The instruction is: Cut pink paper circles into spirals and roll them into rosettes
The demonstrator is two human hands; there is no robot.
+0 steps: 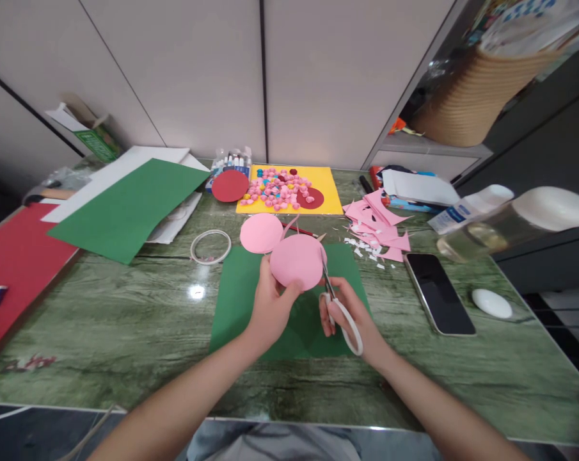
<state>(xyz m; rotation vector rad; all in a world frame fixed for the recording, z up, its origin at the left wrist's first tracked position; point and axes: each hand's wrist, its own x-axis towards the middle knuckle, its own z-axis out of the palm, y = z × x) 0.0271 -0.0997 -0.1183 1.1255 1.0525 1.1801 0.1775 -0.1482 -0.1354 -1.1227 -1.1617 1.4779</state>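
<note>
A pink paper circle [299, 261] is pinched in my left hand [271, 307], thumb on top near its lower edge. My right hand [349, 314] grips white-handled scissors [350, 326], fingers through the loops. The scissor blades lie along the circle's right edge. Under both hands a green sheet [289, 333] lies flat on the table. Just behind the held circle rests a second pink circle [260, 233]. A thin pink paper strip curls up between the two circles, beside a red pencil [302, 230].
Pink scraps [376, 221] and white bits lie to the right. Small pink rosettes [279, 189] cover a yellow sheet [334, 192] at the back. A tape roll [211, 248] and a larger green sheet [130, 208] are left; a phone [439, 293] and bottle [481, 224] stand right.
</note>
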